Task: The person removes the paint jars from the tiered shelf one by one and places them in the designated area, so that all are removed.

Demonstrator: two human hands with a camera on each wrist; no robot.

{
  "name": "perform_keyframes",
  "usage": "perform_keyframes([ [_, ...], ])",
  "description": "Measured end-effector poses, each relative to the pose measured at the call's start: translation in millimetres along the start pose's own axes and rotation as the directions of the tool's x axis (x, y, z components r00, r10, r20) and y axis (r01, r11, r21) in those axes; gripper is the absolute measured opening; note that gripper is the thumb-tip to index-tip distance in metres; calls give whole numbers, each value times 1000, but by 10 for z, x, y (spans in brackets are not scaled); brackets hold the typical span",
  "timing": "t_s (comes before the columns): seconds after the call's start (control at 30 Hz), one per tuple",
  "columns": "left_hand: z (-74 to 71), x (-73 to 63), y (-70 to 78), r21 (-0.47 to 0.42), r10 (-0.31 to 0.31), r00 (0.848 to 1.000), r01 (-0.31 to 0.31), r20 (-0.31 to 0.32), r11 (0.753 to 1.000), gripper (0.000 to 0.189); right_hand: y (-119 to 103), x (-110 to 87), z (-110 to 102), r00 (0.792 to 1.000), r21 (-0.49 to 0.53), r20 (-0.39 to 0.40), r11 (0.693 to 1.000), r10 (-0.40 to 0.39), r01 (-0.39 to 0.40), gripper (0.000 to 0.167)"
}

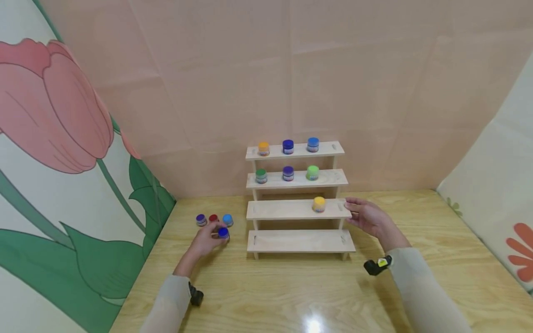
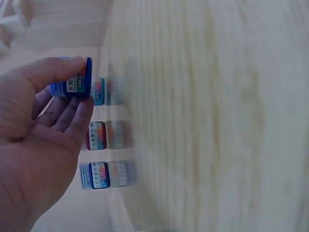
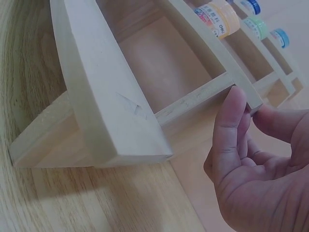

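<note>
My left hand (image 1: 204,242) pinches a dark blue paint jar (image 1: 223,233) between thumb and fingers, left of the wooden tiered rack (image 1: 287,241). In the left wrist view that jar (image 2: 77,83) is held tilted on its side in the picture, in front of three others. A purple jar (image 1: 201,220), a red jar (image 1: 213,218) and a light blue jar (image 1: 227,219) stand in a row just beyond this hand. My right hand (image 1: 371,221) pinches the right end of the rack's second step from the bottom; thumb and fingertips (image 3: 233,99) meet its corner.
On that second step sits a yellow jar (image 1: 319,204). The step above carries green (image 1: 261,175), purple (image 1: 288,173) and light green (image 1: 312,172) jars. Orange (image 1: 263,148), dark blue (image 1: 288,146) and blue (image 1: 313,144) jars line the top. Cloth hangs behind the wooden table (image 1: 275,296).
</note>
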State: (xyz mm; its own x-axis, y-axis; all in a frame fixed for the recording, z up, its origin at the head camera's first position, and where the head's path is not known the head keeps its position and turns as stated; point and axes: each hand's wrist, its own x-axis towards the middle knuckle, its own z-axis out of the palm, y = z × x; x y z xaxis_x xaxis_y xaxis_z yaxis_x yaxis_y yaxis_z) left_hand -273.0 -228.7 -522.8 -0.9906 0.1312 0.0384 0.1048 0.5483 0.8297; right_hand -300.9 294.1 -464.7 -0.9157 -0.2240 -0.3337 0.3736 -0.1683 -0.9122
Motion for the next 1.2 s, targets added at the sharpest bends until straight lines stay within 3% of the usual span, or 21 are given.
perform_keyframes([
  [0.9, 59, 6, -44, 59, -57, 998, 56, 11, 997, 38, 4, -37, 38, 1000, -26, -16, 1000, 1, -2, 66],
  [1.2, 17, -1, 90, 48, -61, 998, 60, 21, 997, 40, 4, -29, 27, 1000, -25, -12, 1000, -6, 6, 62],
])
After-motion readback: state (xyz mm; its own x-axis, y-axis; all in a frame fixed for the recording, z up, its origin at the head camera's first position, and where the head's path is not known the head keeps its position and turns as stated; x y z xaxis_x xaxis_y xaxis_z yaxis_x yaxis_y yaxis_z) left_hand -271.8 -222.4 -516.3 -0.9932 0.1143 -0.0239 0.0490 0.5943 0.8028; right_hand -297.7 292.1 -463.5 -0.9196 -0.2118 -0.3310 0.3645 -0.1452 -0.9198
